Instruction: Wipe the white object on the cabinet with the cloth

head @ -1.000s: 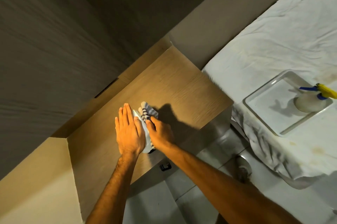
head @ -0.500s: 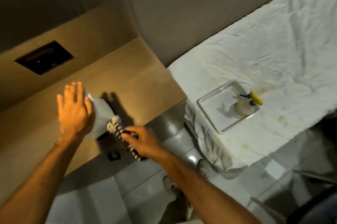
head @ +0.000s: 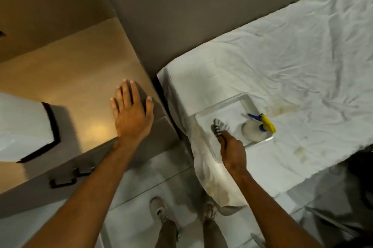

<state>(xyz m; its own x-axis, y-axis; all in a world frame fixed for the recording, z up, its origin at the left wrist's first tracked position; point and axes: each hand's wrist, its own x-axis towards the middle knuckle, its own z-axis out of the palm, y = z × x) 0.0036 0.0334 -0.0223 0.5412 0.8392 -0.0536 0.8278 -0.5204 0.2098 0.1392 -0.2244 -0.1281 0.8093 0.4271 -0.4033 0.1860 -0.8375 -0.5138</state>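
Note:
The white object (head: 24,126) with a dark base edge stands on the wooden cabinet top (head: 76,78) at the far left, partly cut off by the frame. My left hand (head: 132,114) is flat and open near the cabinet's right corner, well apart from the white object. My right hand (head: 232,151) is shut on the striped grey-and-white cloth (head: 219,125), holding it over the metal tray (head: 207,120) on the bed.
A spray bottle (head: 256,128) with a yellow and blue head stands in the tray. The tray rests on a bed with a crumpled, stained white sheet (head: 282,66). Dark cabinet handles (head: 66,179) are below the top. My feet (head: 161,209) stand on the tiled floor.
My right hand carried the cloth from the white object to the tray on the bed. My left hand let go of the white object and slid right along the cabinet top. The view swung right.

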